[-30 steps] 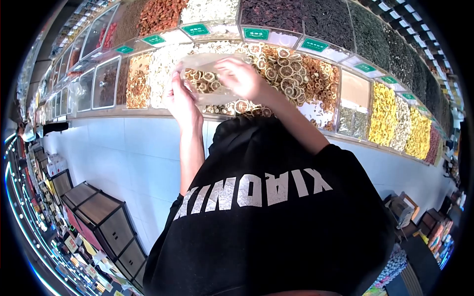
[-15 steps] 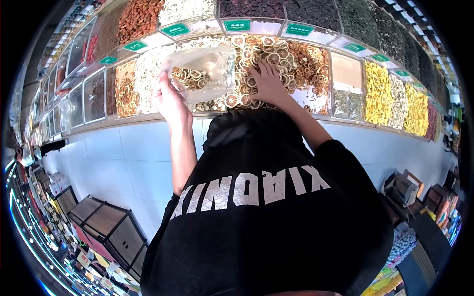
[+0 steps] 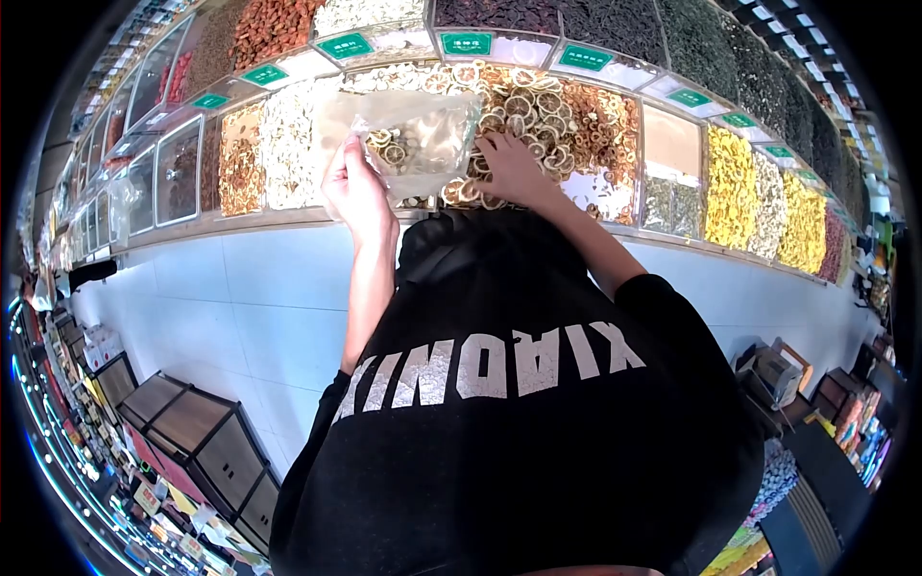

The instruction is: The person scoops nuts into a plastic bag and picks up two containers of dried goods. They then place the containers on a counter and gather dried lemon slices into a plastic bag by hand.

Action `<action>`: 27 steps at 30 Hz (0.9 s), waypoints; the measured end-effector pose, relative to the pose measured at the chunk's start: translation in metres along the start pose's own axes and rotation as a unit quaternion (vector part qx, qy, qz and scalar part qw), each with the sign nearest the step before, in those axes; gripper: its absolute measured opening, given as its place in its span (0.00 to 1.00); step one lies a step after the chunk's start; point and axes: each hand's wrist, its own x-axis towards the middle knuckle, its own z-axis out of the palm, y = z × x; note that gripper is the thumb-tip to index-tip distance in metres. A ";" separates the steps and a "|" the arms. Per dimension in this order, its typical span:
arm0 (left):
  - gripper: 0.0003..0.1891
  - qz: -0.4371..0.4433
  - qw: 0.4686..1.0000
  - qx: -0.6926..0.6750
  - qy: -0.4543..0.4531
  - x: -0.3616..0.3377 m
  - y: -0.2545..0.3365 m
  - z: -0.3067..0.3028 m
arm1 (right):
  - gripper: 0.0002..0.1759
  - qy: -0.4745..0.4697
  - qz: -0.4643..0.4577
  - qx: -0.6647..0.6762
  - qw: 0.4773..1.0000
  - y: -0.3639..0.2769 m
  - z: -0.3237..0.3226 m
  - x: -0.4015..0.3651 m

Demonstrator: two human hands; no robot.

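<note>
My left hand [image 3: 360,190] pinches the near left edge of a clear plastic bag [image 3: 432,144]. Some dried citrus slices lie inside the bag. At the bag's right side is my right hand [image 3: 509,171], its fingers bent over the dried citrus slices [image 3: 533,115] in the bin. Whether its fingertips hold a slice or the bag's edge cannot be made out. White dried slices [image 3: 288,144] lie left of the bag, and small brown dried rings [image 3: 605,120] lie right of the citrus.
Bins of yellow dried flowers [image 3: 732,187] stand to the right. Behind, a raised row of bins carries green labels [image 3: 466,44]. Lidded clear bins [image 3: 180,168] are on the left. A dark-framed cabinet [image 3: 197,432] stands on the floor at lower left.
My left hand has moved right and slightly down, and the bag has shifted right with it. My right hand has drawn back toward the bag's edge, its fingers more bent.
</note>
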 end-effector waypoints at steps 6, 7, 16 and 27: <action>0.13 -0.003 1.000 0.000 -0.027 -0.007 -0.002 -0.004 | 0.37 0.015 -0.042 -0.073 0.996 0.009 0.008 0.008; 0.13 -0.003 1.000 0.006 -0.029 -0.008 -0.003 -0.006 | 0.34 0.028 -0.051 -0.060 0.996 0.013 0.009 0.010; 0.12 0.018 0.998 0.014 -0.061 -0.009 -0.002 -0.002 | 0.27 0.005 -0.007 0.079 0.997 0.038 -0.005 0.029; 0.15 0.022 0.990 0.024 -0.138 -0.006 0.016 0.005 | 0.30 0.136 0.321 0.493 0.797 0.002 -0.098 0.013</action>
